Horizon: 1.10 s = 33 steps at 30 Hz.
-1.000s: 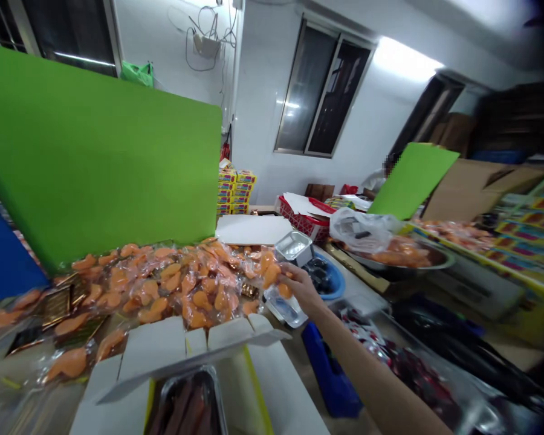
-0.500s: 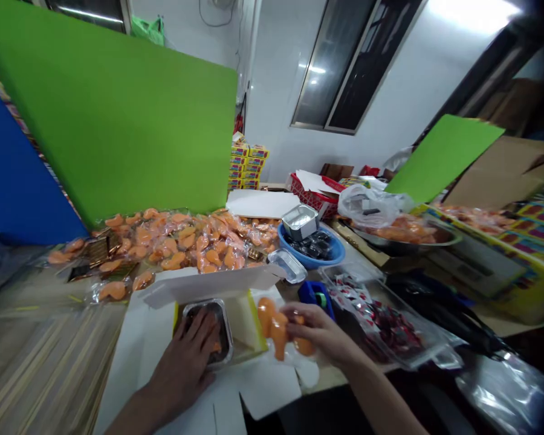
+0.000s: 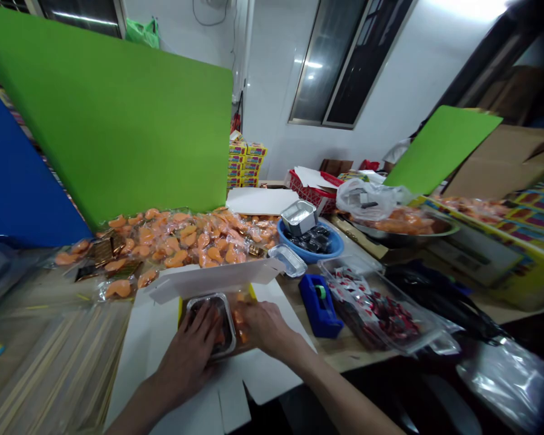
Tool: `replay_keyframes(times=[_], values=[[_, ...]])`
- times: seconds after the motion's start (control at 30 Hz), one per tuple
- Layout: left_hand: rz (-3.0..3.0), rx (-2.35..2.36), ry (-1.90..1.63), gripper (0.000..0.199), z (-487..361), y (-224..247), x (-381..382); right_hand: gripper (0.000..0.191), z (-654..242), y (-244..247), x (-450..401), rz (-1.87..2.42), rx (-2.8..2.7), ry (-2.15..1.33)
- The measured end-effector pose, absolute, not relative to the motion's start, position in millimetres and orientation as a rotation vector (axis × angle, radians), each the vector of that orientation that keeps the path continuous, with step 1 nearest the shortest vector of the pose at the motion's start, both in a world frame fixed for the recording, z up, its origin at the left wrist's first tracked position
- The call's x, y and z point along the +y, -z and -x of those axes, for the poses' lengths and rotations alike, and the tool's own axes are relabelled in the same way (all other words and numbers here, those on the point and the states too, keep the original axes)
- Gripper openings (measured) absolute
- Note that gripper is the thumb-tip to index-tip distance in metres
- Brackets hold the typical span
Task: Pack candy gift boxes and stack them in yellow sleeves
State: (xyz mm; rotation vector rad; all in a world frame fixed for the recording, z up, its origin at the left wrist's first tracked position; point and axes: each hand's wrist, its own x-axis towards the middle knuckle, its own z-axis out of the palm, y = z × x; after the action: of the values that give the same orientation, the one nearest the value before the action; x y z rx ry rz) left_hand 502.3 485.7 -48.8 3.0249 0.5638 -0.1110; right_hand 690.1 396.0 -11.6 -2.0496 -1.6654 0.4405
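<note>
My left hand lies with spread fingers on a foil tray of dark contents, which sits in an opened white carton with yellow inner walls. My right hand rests beside that tray, its fingers over orange packets tucked between the tray and the carton wall. Much of the tray is hidden by my left hand. Beyond the carton's raised flap lies a heap of clear-wrapped orange pieces, out of reach of both hands' present position.
On the table stand a blue tape dispenser, a plastic tray of red sachets, a blue bowl with a small foil tray, and a steel bowl. Thin wooden sticks lie at the left, before a green board.
My right hand has moved left, bringing the orange packets from above the table into the carton beside the foil tray. My left hand came in over the tray and stays on it.
</note>
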Motion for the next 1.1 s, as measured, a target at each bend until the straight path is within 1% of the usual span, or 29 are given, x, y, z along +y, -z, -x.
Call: replay_keyframes(times=[0.07,0.2,0.27,0.33,0.4,0.47,0.5,0.53,0.57,0.6,0.67,0.7,0.73,0.77,0.83,0.93,1.0,1.1], values=[[-3.018,0.572,0.112,0.081,-502.2,48.6,486.4,0.012,-703.7,8.6,386.3,1.988,-1.539,-0.439],[-3.018,0.531,0.061,0.081,-502.2,50.3,486.4,0.039,-744.9,28.8,368.8,1.912,-0.993,-0.473],[-3.037,0.472,-0.104,0.084,-499.8,49.7,483.1,0.044,-760.7,45.8,364.8,1.932,-0.964,-0.435],[-3.032,0.386,-0.499,0.08,-493.2,46.1,478.8,0.043,-768.8,56.6,365.2,1.912,-1.064,-0.341],[-2.92,0.433,-1.048,0.062,-482.9,38.5,478.4,0.043,-771.6,54.9,369.5,1.853,-1.14,-0.247],[-2.703,0.732,-1.502,0.048,-472.3,25.8,486.7,0.04,-772.3,40.8,376.9,1.83,-1.172,-0.171],[-2.575,0.944,-1.613,0.046,-468.3,17.7,494.6,0.037,-772.6,30.9,381.3,1.837,-1.203,-0.15],[-2.464,1.139,-1.62,0.046,-466.0,8.7,504.1,0.032,-772.8,20.6,386.0,1.857,-1.25,-0.139],[-2.389,1.28,-1.519,0.047,-465.6,-0.6,514.4,0.027,-772.6,11.0,390.7,1.882,-1.32,-0.142],[-2.353,1.352,-1.328,0.045,-467.3,-9.6,524.1,0.022,-771.7,3.2,395.1,1.903,-1.403,-0.158],[-2.352,1.317,-0.882,0.033,-475.4,-23.6,537.6,0.02,-766.8,-4.9,402.0,1.918,-1.537,-0.218],[-2.37,1.268,-0.722,0.028,-480.8,-27.3,540.1,0.02,-762.6,-4.9,404.0,1.915,-1.565,-0.246],[-2.394,1.235,-0.635,0.025,-486.1,-28.1,539.6,0.02,-757.5,-2.7,404.5,1.916,-1.561,-0.267],[-2.415,1.232,-0.626,0.023,-490.6,-25.8,536.6,0.019,-751.9,1.2,403.6,1.925,-1.533,-0.286],[-2.442,1.234,-0.738,0.021,-494.1,-13.2,526.3,0.018,-741.5,11.4,397.5,1.919,-1.48,-0.318],[-2.442,1.043,-0.863,0.026,-482.2,16.7,509.9,0.025,-732.1,25.2,381.9,1.787,-1.499,-0.378],[-2.438,0.869,-0.819,0.038,-467.0,35.3,501.6,0.031,-730.6,31.9,372.3,1.693,-1.537,-0.443],[-2.48,0.739,-0.637,0.061,-446.3,53.2,492.6,0.04,-731.5,40.7,364.1,1.62,-1.589,-0.522]])
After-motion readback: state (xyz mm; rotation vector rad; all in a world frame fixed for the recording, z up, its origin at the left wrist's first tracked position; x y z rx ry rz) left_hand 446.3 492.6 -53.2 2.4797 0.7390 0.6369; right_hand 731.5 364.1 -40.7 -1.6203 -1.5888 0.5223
